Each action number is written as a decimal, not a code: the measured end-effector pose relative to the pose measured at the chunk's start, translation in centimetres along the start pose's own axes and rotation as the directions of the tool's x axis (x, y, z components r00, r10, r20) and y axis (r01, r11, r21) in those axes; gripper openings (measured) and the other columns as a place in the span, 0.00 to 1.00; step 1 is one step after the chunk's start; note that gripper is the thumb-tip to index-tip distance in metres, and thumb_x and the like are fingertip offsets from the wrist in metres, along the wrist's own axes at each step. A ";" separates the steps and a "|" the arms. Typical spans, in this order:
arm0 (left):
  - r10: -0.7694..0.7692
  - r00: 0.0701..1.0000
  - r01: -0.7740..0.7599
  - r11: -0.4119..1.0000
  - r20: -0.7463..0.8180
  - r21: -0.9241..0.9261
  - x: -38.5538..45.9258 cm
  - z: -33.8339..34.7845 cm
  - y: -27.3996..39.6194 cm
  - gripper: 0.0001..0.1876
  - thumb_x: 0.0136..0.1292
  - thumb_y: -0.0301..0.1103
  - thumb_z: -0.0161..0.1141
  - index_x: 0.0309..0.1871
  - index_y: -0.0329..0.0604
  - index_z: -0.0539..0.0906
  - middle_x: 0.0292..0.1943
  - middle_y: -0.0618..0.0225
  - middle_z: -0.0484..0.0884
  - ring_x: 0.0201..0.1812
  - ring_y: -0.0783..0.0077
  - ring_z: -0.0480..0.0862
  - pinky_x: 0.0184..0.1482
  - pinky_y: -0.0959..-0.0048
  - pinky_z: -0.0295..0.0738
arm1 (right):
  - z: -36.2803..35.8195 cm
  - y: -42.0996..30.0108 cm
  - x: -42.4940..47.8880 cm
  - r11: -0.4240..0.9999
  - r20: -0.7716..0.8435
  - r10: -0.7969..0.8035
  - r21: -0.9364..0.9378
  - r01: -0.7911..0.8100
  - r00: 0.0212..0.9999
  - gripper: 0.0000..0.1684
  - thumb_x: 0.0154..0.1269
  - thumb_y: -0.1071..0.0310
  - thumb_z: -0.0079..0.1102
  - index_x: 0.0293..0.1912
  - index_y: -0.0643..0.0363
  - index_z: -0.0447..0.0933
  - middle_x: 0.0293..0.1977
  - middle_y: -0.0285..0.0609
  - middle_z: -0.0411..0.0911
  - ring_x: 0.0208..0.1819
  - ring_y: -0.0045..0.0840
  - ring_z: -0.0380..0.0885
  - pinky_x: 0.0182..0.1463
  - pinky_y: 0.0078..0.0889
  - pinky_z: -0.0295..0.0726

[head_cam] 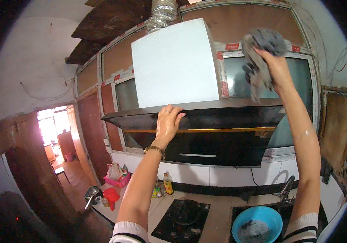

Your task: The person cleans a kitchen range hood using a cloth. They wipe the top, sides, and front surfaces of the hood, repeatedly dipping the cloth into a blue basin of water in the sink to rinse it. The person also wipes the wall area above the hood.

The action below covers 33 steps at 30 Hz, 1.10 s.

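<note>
A wet-looking grey cloth [263, 45] is bunched in my right hand [275, 65], raised in front of the window frame to the right of the range hood's white cover [176, 66]. My left hand [168, 121] rests on the front top edge of the black range hood [209, 145], its fingers bent over the rim. A bracelet circles my left wrist and a ring shows on one finger. Below the hood lies a black glass cooktop [181, 220]. To its right, a blue basin [237, 220] holds sudsy water, beside a dark faucet [287, 186].
On the counter at left are a pink basket [121, 182] with bags, a red plastic dipper [111, 196], a metal pot [93, 191] and several jars. A yellow-labelled bottle [168, 183] stands behind the cooktop. A foil duct [162, 13] rises above the hood cover.
</note>
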<state>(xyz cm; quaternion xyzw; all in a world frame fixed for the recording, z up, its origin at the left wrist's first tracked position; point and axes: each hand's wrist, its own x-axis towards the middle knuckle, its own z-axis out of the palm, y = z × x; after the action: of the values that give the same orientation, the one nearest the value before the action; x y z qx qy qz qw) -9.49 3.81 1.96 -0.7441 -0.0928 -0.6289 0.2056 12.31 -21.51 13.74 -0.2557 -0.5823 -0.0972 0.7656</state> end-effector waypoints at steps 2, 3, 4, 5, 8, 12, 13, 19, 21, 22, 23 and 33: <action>-0.011 0.999 0.011 1.000 -0.045 0.001 -0.1 1.1 -0.1 0.07 0.57 0.34 0.59 0.35 0.42 0.79 0.30 0.62 0.73 0.37 0.58 0.72 0.42 0.63 0.67 | 1.0 3.5 3.4 0.993 -0.026 -0.016 -0.120 0.013 1.000 0.20 0.52 0.59 0.64 0.42 0.63 0.77 0.37 0.41 0.78 0.40 0.25 0.75 0.43 0.28 0.74; -0.015 0.998 0.016 1.000 -0.069 0.009 -0.1 1.3 -0.2 0.07 0.57 0.34 0.59 0.35 0.42 0.79 0.30 0.62 0.73 0.36 0.59 0.72 0.41 0.63 0.66 | 1.7 5.7 4.4 0.972 -0.040 -0.066 -0.230 0.055 0.997 0.20 0.53 0.59 0.63 0.41 0.64 0.77 0.37 0.43 0.78 0.40 0.27 0.75 0.43 0.28 0.73; 0.005 0.994 -0.003 1.000 -0.105 0.025 -0.2 1.3 -0.4 0.05 0.57 0.33 0.59 0.33 0.43 0.79 0.28 0.62 0.72 0.34 0.59 0.70 0.40 0.63 0.65 | 3.2 7.0 4.1 0.953 0.008 -0.013 -0.303 0.015 1.000 0.22 0.54 0.59 0.61 0.41 0.67 0.76 0.37 0.47 0.78 0.40 0.30 0.75 0.45 0.30 0.73; 0.002 0.995 0.001 0.999 -0.103 0.035 -0.4 1.1 -0.7 0.05 0.57 0.33 0.59 0.33 0.43 0.79 0.28 0.62 0.71 0.34 0.59 0.70 0.40 0.63 0.64 | 4.5 8.4 3.6 0.926 0.051 0.042 -0.376 -0.020 0.998 0.23 0.55 0.58 0.59 0.41 0.71 0.75 0.37 0.51 0.78 0.41 0.32 0.76 0.46 0.32 0.73; 0.026 0.992 -0.023 0.999 -0.124 0.023 -0.3 1.8 -1.0 0.05 0.56 0.32 0.60 0.32 0.43 0.79 0.27 0.63 0.69 0.33 0.60 0.68 0.39 0.63 0.64 | 6.4 14.6 2.9 0.755 0.061 0.252 -0.636 -0.157 0.966 0.25 0.58 0.58 0.54 0.43 0.75 0.73 0.38 0.57 0.77 0.44 0.38 0.76 0.48 0.36 0.73; 0.008 0.994 -0.003 0.999 -0.110 0.039 -0.7 1.5 -1.4 0.05 0.54 0.32 0.61 0.32 0.43 0.79 0.28 0.64 0.69 0.34 0.60 0.68 0.40 0.65 0.62 | 8.5 15.1 6.2 0.878 0.126 0.476 -0.129 -0.461 0.870 0.23 0.62 0.60 0.50 0.44 0.75 0.72 0.36 0.55 0.77 0.39 0.38 0.77 0.40 0.41 0.76; 0.011 0.993 -0.006 0.999 -0.116 0.041 -0.8 1.5 -1.5 0.05 0.54 0.31 0.61 0.31 0.42 0.79 0.28 0.63 0.69 0.34 0.60 0.68 0.39 0.64 0.63 | 8.9 14.5 7.9 0.897 0.155 0.442 -0.065 -0.437 0.884 0.21 0.63 0.62 0.49 0.43 0.73 0.73 0.35 0.52 0.77 0.34 0.36 0.78 0.35 0.42 0.77; 0.027 0.995 -0.023 0.999 -0.101 0.040 -0.3 1.9 -0.7 0.05 0.52 0.28 0.62 0.32 0.40 0.78 0.27 0.63 0.69 0.34 0.61 0.68 0.38 0.66 0.63 | 10.3 12.5 22.1 0.962 -0.024 0.148 -0.230 -0.150 0.989 0.29 0.59 0.53 0.53 0.46 0.74 0.73 0.43 0.56 0.76 0.42 0.40 0.77 0.46 0.40 0.74; 0.032 0.992 -0.030 0.999 -0.122 0.012 0.0 2.8 -0.7 0.06 0.52 0.27 0.62 0.33 0.41 0.78 0.27 0.63 0.69 0.33 0.61 0.67 0.38 0.66 0.63 | 9.7 14.1 24.0 0.951 0.007 0.116 -0.290 -0.109 0.993 0.27 0.59 0.55 0.51 0.44 0.73 0.75 0.43 0.55 0.77 0.45 0.39 0.78 0.47 0.38 0.74; 0.025 0.992 -0.021 0.999 -0.120 0.027 -0.2 2.8 -0.9 0.06 0.51 0.27 0.62 0.33 0.41 0.78 0.27 0.63 0.69 0.33 0.61 0.68 0.38 0.65 0.62 | 10.0 15.4 24.1 0.938 0.024 0.108 -0.335 -0.093 0.994 0.24 0.59 0.57 0.51 0.42 0.72 0.76 0.42 0.56 0.78 0.44 0.40 0.78 0.46 0.38 0.74; 0.022 0.993 -0.019 0.999 -0.119 0.030 -0.3 3.0 -1.0 0.06 0.51 0.28 0.63 0.32 0.42 0.78 0.27 0.63 0.69 0.33 0.60 0.68 0.37 0.65 0.62 | 9.8 16.6 24.1 0.919 0.035 0.097 -0.388 -0.076 0.995 0.23 0.58 0.59 0.50 0.40 0.71 0.77 0.41 0.56 0.78 0.43 0.40 0.78 0.46 0.39 0.75; 0.027 0.997 -0.021 0.997 -0.075 0.073 -0.1 1.9 -0.8 0.05 0.53 0.26 0.61 0.31 0.38 0.76 0.27 0.61 0.67 0.32 0.61 0.66 0.36 0.66 0.62 | 5.9 19.0 8.8 0.231 0.807 0.569 -0.343 0.910 0.160 0.18 0.52 0.72 0.44 0.39 0.73 0.76 0.37 0.62 0.76 0.37 0.47 0.78 0.39 0.44 0.76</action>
<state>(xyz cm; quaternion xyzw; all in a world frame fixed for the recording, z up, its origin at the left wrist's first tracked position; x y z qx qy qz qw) -8.17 5.31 1.74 -0.7126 -0.0985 -0.6506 0.2434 18.51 -1.03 17.84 -0.5327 -0.7428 -0.3696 -0.1667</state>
